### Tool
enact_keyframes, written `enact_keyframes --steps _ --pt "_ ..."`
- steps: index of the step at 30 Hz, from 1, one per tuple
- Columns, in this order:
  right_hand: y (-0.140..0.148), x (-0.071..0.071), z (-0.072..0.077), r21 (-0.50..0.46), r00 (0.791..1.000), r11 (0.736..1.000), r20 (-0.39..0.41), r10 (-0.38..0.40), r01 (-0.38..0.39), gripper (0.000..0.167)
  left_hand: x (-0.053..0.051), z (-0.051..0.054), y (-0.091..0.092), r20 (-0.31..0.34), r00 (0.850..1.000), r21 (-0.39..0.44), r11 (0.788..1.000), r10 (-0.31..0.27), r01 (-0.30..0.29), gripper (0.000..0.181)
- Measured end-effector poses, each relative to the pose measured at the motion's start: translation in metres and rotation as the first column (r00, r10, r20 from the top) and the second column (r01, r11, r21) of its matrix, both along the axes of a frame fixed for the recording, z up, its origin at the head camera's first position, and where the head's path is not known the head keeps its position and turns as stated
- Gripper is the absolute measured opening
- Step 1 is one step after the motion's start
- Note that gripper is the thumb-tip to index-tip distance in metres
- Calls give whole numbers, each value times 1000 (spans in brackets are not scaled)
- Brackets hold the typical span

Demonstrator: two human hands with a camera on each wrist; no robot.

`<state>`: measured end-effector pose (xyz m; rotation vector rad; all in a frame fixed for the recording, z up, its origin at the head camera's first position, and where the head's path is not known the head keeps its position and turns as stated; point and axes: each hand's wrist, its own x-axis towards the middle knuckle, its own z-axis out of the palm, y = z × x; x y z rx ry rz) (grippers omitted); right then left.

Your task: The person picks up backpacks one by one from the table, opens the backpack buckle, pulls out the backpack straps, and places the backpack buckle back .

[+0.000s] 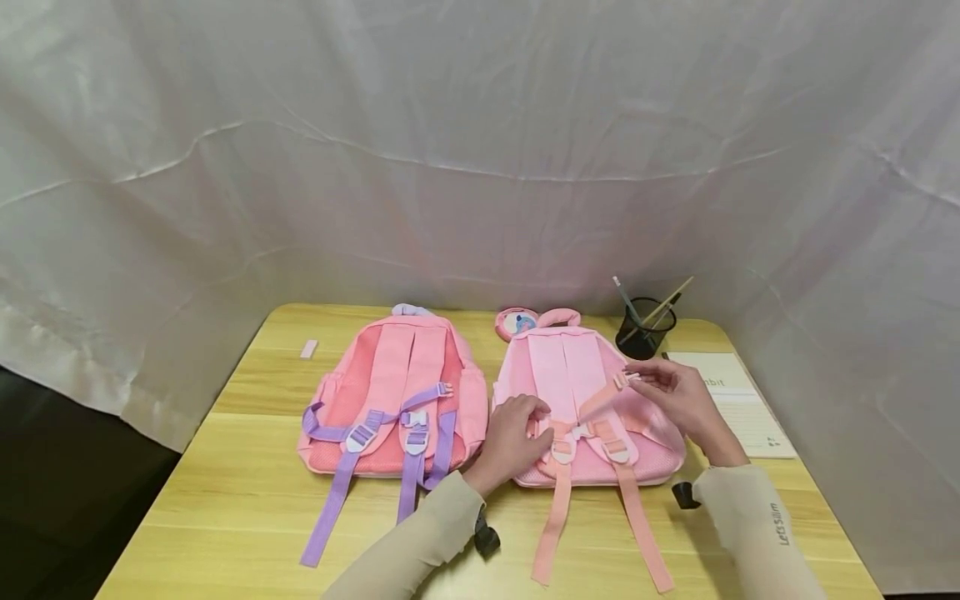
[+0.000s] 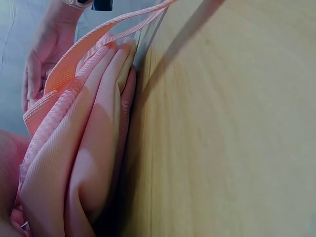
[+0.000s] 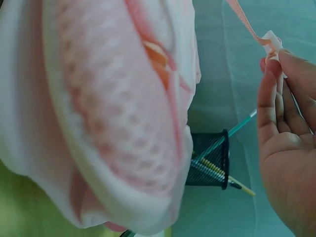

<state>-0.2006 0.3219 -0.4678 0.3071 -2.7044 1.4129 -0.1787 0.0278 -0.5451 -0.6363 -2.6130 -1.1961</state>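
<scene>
On the right of the table lies a pale pink backpack [image 1: 567,358], back panel up, with peach straps. My right hand [image 1: 686,400] pinches a white buckle [image 3: 270,43] at the end of a raised peach strap [image 1: 600,398] between thumb and fingertips. My left hand [image 1: 513,442] is at the pack's lower left, thumb and index beside another peach strap that ends in a white buckle [image 1: 581,432]. Its fingertips are partly hidden, so whether they grip that strap is unclear. In the left wrist view, only part of the left hand [image 2: 7,173] shows beside the pack's side.
To the left lies a coral backpack [image 1: 412,350] with purple straps [image 1: 341,500]. Behind the pale pack stand a black mesh pen cup [image 1: 647,340] and a round pink charm [image 1: 516,323]. A notepad [image 1: 742,417] lies at right; a small pink block [image 1: 309,349] at far left.
</scene>
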Motion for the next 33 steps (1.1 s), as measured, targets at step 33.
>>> enact_keyframes --steps 33 --pt "24 -3 -38 96 983 995 173 -56 40 33 1 -4 1 -33 999 -20 1000 18 -19 22"
